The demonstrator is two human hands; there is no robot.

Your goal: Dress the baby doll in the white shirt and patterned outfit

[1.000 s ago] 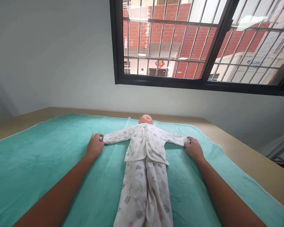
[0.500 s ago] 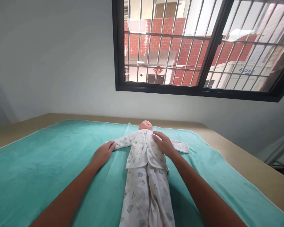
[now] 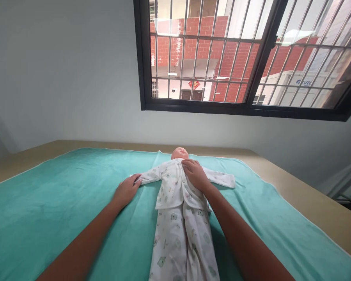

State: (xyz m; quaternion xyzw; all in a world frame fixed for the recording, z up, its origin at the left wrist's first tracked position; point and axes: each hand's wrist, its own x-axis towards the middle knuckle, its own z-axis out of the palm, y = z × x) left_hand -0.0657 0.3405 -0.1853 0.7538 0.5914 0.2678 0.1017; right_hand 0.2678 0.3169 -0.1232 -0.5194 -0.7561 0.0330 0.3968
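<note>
A baby doll (image 3: 179, 153) lies on its back, dressed in a white printed long-sleeved top (image 3: 172, 189) and matching trousers (image 3: 169, 244). Both sleeves stretch out sideways. At the end of the sleeve on the left (image 3: 151, 176), my left hand (image 3: 127, 192) has its fingers and thumb closed on the cuff. My right hand (image 3: 195, 175) rests flat on the upper chest near the collar, fingers extended, covering part of the front opening. The sleeve on the right (image 3: 222, 179) lies free of my hands.
A turquoise blanket (image 3: 61, 203) lies under the doll, over a light wooden surface (image 3: 307, 199). Behind it rises a pale wall (image 3: 76, 78) with a dark-framed, barred window (image 3: 193, 107).
My right hand has slid left across the chest toward the middle of the collar, uncovering more of the sleeve on the right. My left hand stays at the cuff.
</note>
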